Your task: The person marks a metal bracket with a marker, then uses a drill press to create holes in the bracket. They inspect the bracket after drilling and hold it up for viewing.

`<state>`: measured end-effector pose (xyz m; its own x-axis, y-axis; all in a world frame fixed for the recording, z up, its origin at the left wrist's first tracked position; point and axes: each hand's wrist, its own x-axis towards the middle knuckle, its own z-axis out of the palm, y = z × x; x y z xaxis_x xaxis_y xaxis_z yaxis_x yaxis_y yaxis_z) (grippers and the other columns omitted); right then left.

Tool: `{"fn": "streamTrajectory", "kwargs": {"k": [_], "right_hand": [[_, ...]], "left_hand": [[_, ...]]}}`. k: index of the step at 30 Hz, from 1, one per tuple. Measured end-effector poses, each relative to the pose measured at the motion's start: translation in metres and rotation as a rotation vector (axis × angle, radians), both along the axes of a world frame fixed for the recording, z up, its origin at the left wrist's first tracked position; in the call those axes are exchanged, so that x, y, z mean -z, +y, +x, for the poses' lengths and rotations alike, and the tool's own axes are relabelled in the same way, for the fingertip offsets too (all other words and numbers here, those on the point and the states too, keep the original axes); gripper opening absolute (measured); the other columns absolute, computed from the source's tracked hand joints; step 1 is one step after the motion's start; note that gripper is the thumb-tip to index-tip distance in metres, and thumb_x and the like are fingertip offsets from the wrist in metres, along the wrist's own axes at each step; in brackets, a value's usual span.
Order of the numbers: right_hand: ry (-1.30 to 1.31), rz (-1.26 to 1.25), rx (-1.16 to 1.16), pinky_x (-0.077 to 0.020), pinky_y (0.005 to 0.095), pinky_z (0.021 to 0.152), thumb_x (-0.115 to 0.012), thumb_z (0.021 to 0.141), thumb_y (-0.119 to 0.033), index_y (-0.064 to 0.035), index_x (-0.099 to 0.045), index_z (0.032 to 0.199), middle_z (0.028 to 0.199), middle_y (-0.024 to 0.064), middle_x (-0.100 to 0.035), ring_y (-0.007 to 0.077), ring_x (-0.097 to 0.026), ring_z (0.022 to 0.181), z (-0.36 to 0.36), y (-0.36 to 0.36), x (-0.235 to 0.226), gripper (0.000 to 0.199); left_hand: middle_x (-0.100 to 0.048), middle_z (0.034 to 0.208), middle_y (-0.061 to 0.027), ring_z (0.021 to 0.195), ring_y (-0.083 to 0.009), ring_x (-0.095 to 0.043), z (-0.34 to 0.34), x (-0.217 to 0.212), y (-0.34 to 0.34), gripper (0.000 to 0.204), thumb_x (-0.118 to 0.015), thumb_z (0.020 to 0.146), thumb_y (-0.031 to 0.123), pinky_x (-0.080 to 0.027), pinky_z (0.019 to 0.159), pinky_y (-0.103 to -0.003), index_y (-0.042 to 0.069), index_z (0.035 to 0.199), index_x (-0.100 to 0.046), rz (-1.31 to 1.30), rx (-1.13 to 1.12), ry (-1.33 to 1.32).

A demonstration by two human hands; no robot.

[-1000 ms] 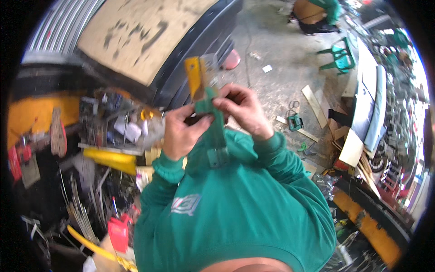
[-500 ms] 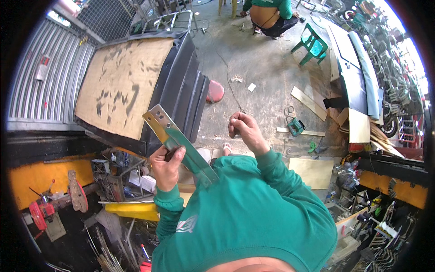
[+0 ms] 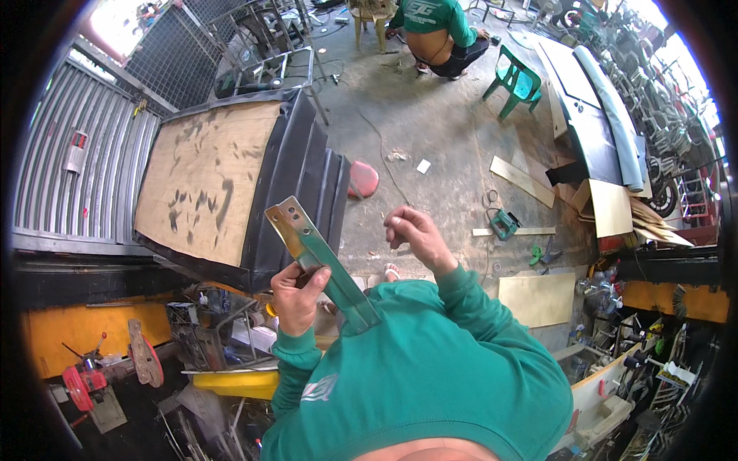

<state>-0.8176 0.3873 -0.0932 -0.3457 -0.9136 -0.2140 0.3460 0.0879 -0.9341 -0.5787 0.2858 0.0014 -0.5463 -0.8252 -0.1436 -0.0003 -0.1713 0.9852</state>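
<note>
Before the torso, the metal bar [image 3: 340,286] slants upper-left to lower-right, pinched near mid-length by the left hand [image 3: 296,298]; right hand [image 3: 419,238] apart to its right, fingers curled, contents unclear.

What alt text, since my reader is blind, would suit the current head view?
A person's left hand grips a shiny metal bar with holes near its upper end, while the right hand is raised apart from it, fingers curled. Beyond, on a workshop's concrete floor, someone in green crouches near a green chair.
</note>
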Motion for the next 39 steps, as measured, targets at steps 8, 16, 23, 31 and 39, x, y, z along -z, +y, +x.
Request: {"fn": "streamTrajectory", "kwargs": {"k": [8, 16, 23, 31, 39], "right_hand": [[0.421, -0.054, -0.708, -0.0514, 0.0359, 0.090, -0.070, 0.092, -0.038, 0.0008, -0.066, 0.118, 0.098, 0.0109, -0.071, 0.0201, -0.066, 0.096, 0.046, -0.005, -0.048, 0.047], [0.288, 0.085, -0.686, -0.0586, 0.0302, 0.065, -0.069, 0.095, -0.028, 0.0016, -0.070, 0.109, 0.089, 0.0085, -0.073, 0.0132, -0.072, 0.072, 0.078, -0.015, -0.053, 0.032], [0.369, 0.085, -0.706, -0.0581, 0.0284, 0.065, -0.071, 0.093, -0.024, 0.0012, -0.071, 0.110, 0.087, 0.0067, -0.074, 0.0128, -0.071, 0.073, 0.079, -0.008, -0.044, 0.030], [0.306, 0.165, -0.714, -0.0583, 0.0278, 0.065, -0.070, 0.093, -0.022, 0.0003, -0.071, 0.112, 0.087, 0.0058, -0.074, 0.0118, -0.072, 0.073, 0.079, -0.001, -0.038, 0.030], [0.396, 0.193, -0.658, -0.0585, 0.0292, 0.066, -0.070, 0.092, -0.024, 0.0013, -0.071, 0.112, 0.090, 0.0082, -0.074, 0.0136, -0.072, 0.073, 0.077, 0.008, -0.051, 0.032]], "left_hand": [[-0.071, 0.090, -0.0007, 0.080, -0.0063, -0.062, 0.009, 0.000, -0.006, 0.016, -0.075, 0.086, 0.004, -0.049, 0.076, -0.023, -0.002, 0.100, -0.072, -0.057, -0.074, 0.014], [-0.070, 0.089, 0.0003, 0.080, -0.0061, -0.059, 0.020, -0.018, -0.019, 0.014, -0.073, 0.087, 0.004, -0.047, 0.076, -0.023, -0.001, 0.101, -0.072, -0.278, -0.214, -0.012], [-0.070, 0.088, -0.0001, 0.079, -0.0068, -0.059, 0.017, -0.017, -0.008, 0.012, -0.073, 0.088, 0.004, -0.047, 0.075, -0.023, -0.001, 0.099, -0.072, -0.295, -0.212, -0.104], [-0.071, 0.090, -0.0016, 0.081, -0.0080, -0.061, 0.017, -0.011, 0.000, 0.014, -0.073, 0.087, 0.003, -0.049, 0.077, -0.024, -0.001, 0.101, -0.072, -0.271, -0.196, -0.057], [-0.071, 0.092, -0.0034, 0.081, -0.0091, -0.062, 0.012, -0.003, 0.001, 0.012, -0.073, 0.088, 0.002, -0.049, 0.078, -0.025, -0.003, 0.099, -0.071, -0.180, -0.185, 0.010]]}}
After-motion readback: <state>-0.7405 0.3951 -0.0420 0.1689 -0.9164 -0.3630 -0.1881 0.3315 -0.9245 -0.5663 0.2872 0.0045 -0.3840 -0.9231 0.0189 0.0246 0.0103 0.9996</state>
